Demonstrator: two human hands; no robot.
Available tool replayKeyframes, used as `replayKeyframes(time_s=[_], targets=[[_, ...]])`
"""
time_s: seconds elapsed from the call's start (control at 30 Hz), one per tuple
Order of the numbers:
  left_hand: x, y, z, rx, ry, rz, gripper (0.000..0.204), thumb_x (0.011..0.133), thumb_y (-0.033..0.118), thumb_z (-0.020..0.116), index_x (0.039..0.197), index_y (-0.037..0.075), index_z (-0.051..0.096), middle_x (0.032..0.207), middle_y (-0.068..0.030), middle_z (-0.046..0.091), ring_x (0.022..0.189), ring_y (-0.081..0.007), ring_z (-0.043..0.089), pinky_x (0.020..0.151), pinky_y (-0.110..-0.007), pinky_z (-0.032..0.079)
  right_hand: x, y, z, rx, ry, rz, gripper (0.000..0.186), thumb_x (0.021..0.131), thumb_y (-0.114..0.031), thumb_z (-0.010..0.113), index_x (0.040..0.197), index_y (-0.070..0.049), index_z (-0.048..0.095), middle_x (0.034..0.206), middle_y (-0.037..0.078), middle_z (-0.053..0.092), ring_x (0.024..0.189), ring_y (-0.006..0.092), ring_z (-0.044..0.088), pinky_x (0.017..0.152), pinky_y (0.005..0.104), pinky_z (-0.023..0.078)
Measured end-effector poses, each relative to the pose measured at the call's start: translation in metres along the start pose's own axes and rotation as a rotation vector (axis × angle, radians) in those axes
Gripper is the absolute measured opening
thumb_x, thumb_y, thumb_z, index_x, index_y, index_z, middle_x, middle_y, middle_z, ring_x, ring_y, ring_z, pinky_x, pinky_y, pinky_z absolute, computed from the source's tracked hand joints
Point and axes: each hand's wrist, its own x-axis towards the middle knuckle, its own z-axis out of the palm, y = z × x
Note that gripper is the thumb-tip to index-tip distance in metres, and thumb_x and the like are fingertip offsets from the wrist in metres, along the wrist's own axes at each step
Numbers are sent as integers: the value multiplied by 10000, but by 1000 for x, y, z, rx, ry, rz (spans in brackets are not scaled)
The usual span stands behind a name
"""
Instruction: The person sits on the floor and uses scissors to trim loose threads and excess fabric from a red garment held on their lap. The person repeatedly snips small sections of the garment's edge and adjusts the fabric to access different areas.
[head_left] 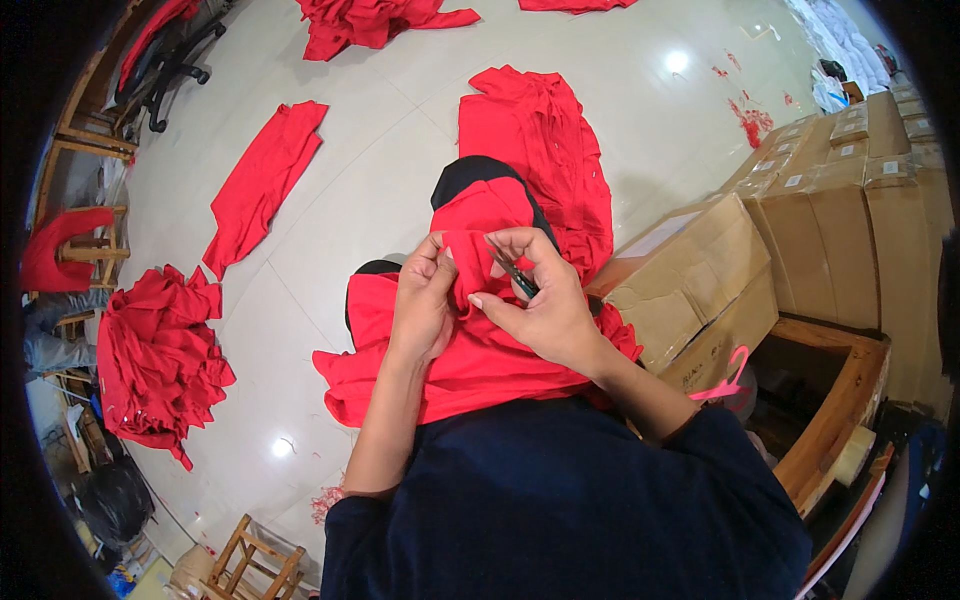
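A red cloth garment (490,385) lies bunched over my lap and knees, with dark cloth showing from under it. One edge of it is raised between my hands. My left hand (425,305) pinches that edge between thumb and fingers. In my right hand (550,305) is a pair of small thread snips (522,284), with metal blades and a dark handle, pointing toward the raised cloth. The right thumb tip rests at the edge of the cloth. Whether the blades touch the fabric I cannot tell.
Red garments (540,140) lie beyond my knees, with a heaped pile (160,355) and a single piece (265,185) to the left. Cardboard boxes (690,280) and a wooden frame (840,400) stand close on my right. A wooden stool (255,560) is at lower left.
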Motion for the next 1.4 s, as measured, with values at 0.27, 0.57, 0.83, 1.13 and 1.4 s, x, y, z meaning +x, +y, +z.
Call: replayKeyframes(time_s=[0.27, 0.57, 0.83, 1.13, 1.4], targets=[[-1, -3, -1, -124, 42, -121, 136, 1099, 121, 529, 1197, 51, 591, 1045, -46, 724, 907, -114, 708, 767, -247, 578, -7, 6, 3, -82, 69, 19, 565, 805, -144, 880, 1249, -21, 552, 1089, 148, 675, 948, 241, 713, 838, 359, 586], [-12, 10, 16, 384, 38, 90, 132, 1077, 123, 605, 1150, 25, 655, 862, 60, 631, 761, 2, 512, 674, -180, 402, 4, 6, -7, -313, 188, -173, 335, 830, -29, 727, 1156, -17, 650, 989, 161, 667, 876, 309, 710, 775, 391, 576], [-7, 26, 8, 655, -52, 116, 177, 1083, 193, 611, 1071, 21, 650, 870, 75, 561, 769, -15, 450, 690, -199, 377, 13, 21, -23, 266, 16, 210, 164, 1032, -123, 568, 1090, 13, 639, 825, 32, 591, 728, 97, 555, 652, 282, 459], [-7, 29, 8, 713, -133, 115, 279, 1115, 260, 543, 959, 33, 587, 853, 68, 482, 817, -49, 414, 754, -224, 385, 14, 0, -32, 812, -5, 578, 181, 1076, -203, 518, 904, -150, 493, 647, -76, 353, 475, 32, 342, 436, 242, 245], [-7, 28, 8, 647, -163, 105, 258, 1113, 251, 555, 960, 46, 591, 831, 76, 451, 770, -33, 371, 690, -213, 351, 16, -5, -32, 784, 43, 577, 229, 1018, -178, 671, 857, -161, 510, 642, -97, 367, 471, 23, 338, 435, 241, 247]])
